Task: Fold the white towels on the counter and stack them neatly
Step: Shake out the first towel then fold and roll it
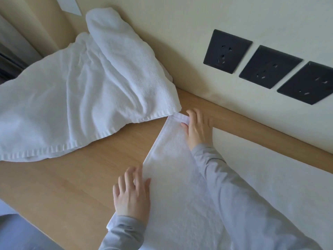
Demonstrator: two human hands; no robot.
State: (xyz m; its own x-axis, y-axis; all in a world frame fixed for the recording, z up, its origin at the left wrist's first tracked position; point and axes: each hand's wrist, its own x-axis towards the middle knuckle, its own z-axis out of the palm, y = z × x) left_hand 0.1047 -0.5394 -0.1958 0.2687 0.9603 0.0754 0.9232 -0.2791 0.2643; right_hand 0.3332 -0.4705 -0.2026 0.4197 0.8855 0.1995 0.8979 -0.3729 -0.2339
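Observation:
A white towel (173,186) lies spread flat on the wooden counter (75,177), running from the lower right toward the middle. My right hand (198,127) pinches the towel's far corner between thumb and fingers. My left hand (132,192) rests flat on the towel's near left edge, fingers spread. A second, larger white towel (77,92) lies crumpled in a heap at the left, partly leaning against the wall, its hem close to the flat towel's far corner.
Three black wall sockets (227,51) sit in the cream wall at the upper right, above the counter's raised wooden back edge (252,130). Bare counter shows between the two towels. The counter's front edge runs along the lower left.

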